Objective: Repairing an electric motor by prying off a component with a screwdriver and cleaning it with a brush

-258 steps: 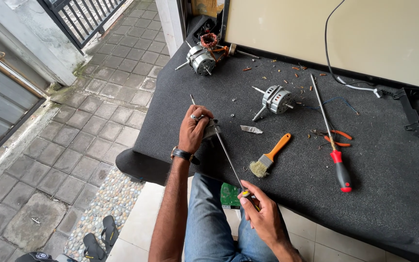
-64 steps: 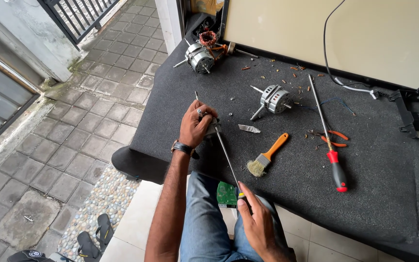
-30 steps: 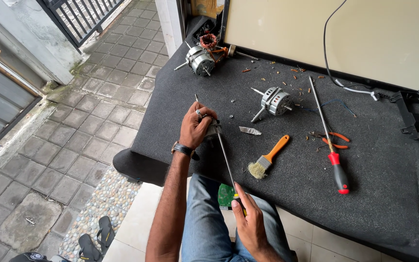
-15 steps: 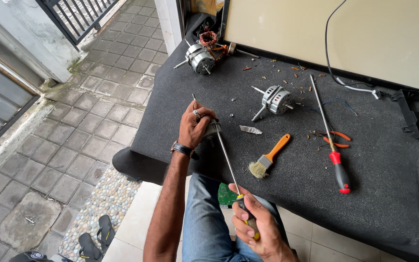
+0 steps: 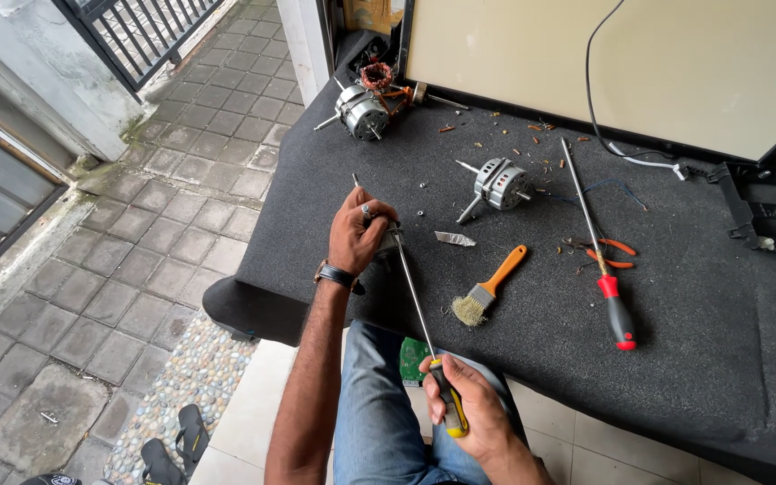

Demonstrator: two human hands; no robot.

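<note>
Right hand [image 5: 469, 415] fingers clenched on the yellow-and-black handle of the long steel-shaft screwdriver [image 5: 415, 310]. Shaft runs up and left, away from the body, tip at the small metal part [image 5: 386, 241] gripped in the left hand [image 5: 358, 235] over the black felt-covered counter [image 5: 675, 377]. No containers visible.

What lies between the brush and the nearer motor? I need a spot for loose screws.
In the head view a small flat metal piece lies on the mat between the brush and the motor.
</note>
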